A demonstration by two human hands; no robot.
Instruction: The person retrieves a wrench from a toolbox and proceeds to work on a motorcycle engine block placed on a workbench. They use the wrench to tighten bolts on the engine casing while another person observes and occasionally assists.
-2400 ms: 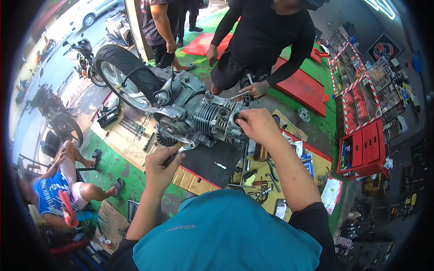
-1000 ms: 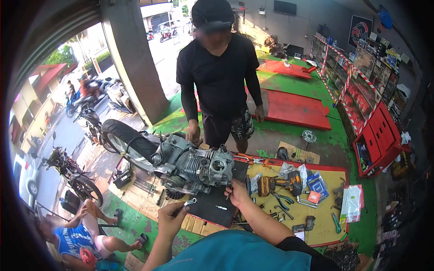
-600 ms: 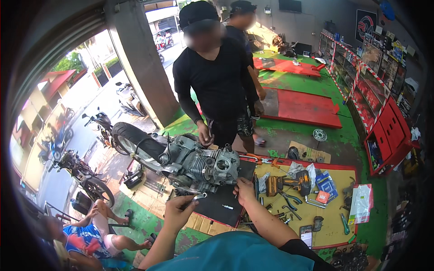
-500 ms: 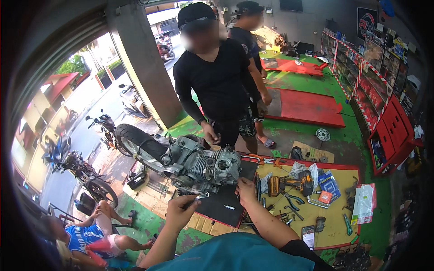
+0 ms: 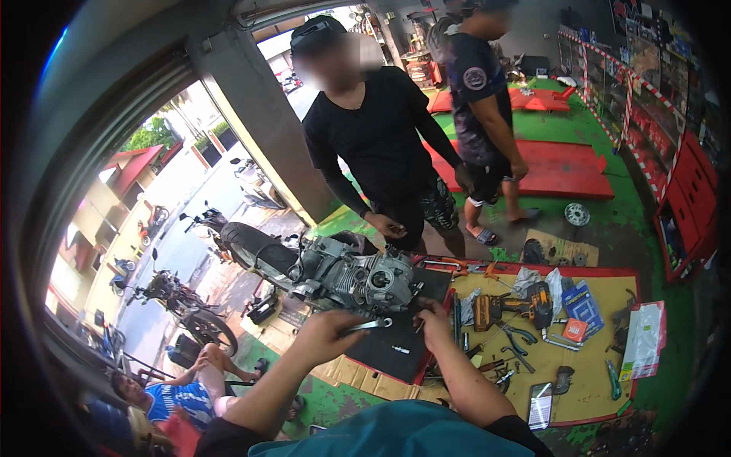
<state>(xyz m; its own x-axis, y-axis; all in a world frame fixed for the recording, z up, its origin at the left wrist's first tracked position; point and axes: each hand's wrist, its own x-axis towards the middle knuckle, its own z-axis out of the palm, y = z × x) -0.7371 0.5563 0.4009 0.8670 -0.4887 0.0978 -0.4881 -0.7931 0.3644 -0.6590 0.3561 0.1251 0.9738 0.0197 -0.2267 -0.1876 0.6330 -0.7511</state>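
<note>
My left hand (image 5: 324, 340) is closed around a silver wrench (image 5: 373, 325), its ring end sticking out to the right. At the right side of the engine, my right hand (image 5: 432, 324) has its fingers pinched together; a small thin piece seems to show at the fingertips, too small to name. The grey motorcycle engine (image 5: 352, 279), with cooling fins and a round opening, lies on a black mat (image 5: 384, 356). Between my hands, a small white-and-dark item (image 5: 400, 349) rests on that mat.
To the right, a tan mat (image 5: 586, 381) bears a yellow-black cordless drill (image 5: 491, 311), pliers (image 5: 519, 350), a blue packet (image 5: 582, 306) and a phone (image 5: 541, 405). A rear wheel (image 5: 247, 245) adjoins the engine. One person (image 5: 377, 129) stands opposite, another (image 5: 483, 99) behind, and one sits lower left.
My left hand has moved right with the wrench, which now points rightward near the engine. My right hand stays beside the engine. The person behind has moved right; the view has shifted.
</note>
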